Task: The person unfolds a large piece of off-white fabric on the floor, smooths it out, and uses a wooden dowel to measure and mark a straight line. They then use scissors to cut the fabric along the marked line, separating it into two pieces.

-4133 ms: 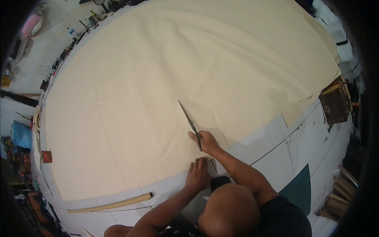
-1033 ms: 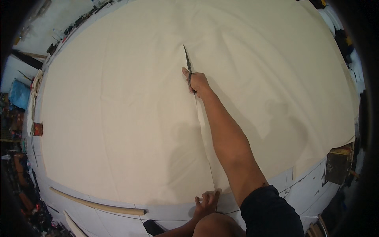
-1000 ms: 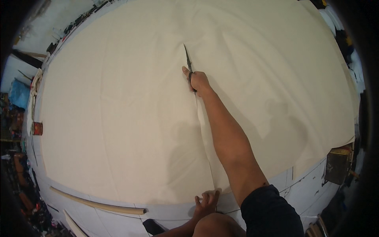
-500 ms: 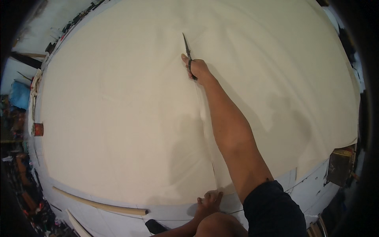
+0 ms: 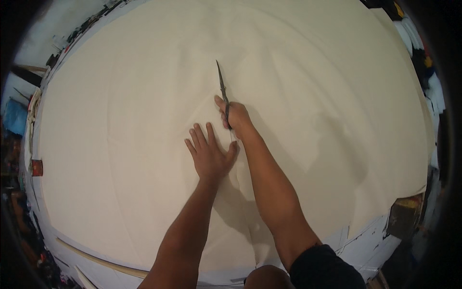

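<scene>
A large cream fabric sheet (image 5: 144,96) covers most of the table, with a cut line running through its middle from the near edge. My right hand (image 5: 237,115) is closed round the handles of dark scissors (image 5: 222,84), whose blades point away from me at the end of that line. Flat on the fabric, just left of the scissors, lies my left hand (image 5: 209,156) with its fingers spread. Its thumb reaches toward the cut.
At the table's left edge stands a small red tin (image 5: 37,167). A long pale rod (image 5: 101,260) lies along the near left edge. A worn brown box (image 5: 403,217) is at the near right corner, and a blue bag (image 5: 15,117) sits at the far left.
My left hand has come from the fabric's near edge up to the middle and now lies flat beside the scissors. The scissors and right hand appear lower in view, partly because the view has shifted.
</scene>
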Motion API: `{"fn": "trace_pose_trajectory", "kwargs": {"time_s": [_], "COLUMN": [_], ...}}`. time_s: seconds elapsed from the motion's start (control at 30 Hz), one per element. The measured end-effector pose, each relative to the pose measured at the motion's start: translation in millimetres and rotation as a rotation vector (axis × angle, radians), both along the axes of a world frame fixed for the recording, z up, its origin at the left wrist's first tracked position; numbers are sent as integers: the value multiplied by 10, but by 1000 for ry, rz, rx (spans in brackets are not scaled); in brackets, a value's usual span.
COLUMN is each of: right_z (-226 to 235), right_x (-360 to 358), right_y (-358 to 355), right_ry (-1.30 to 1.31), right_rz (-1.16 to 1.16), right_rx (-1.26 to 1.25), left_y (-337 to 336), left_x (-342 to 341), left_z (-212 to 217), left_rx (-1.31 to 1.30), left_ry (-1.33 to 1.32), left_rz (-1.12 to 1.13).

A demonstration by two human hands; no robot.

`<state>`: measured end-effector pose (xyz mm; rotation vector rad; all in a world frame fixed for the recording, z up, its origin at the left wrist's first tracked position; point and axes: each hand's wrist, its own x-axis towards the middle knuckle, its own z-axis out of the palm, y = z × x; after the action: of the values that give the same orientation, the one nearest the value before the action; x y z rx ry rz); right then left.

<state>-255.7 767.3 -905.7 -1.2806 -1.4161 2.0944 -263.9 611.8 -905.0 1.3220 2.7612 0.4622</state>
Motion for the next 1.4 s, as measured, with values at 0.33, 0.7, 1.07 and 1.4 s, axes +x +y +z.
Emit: {"fn": "trace_pose_trajectory", "kwargs": {"time_s": [0.33,0.7,1.07,1.4], "right_z": [198,-74,-139,192], "right_x": [-171,-297,-773,-1173], "right_y": [178,318,895,1268], "right_ry": [-113,-173,-125,-75], "right_rz": [50,31,33,26], "right_rx": [-115,118,31,-197], "left_y": [114,150,244,178], "left_x": [-104,-125,-168,-166], "left_z": [132,24,97,66], "left_rx": [-179,-244,-356,-360], "left_ry": [-138,-226,-300,-311], "left_rz": [46,24,46,49]}}
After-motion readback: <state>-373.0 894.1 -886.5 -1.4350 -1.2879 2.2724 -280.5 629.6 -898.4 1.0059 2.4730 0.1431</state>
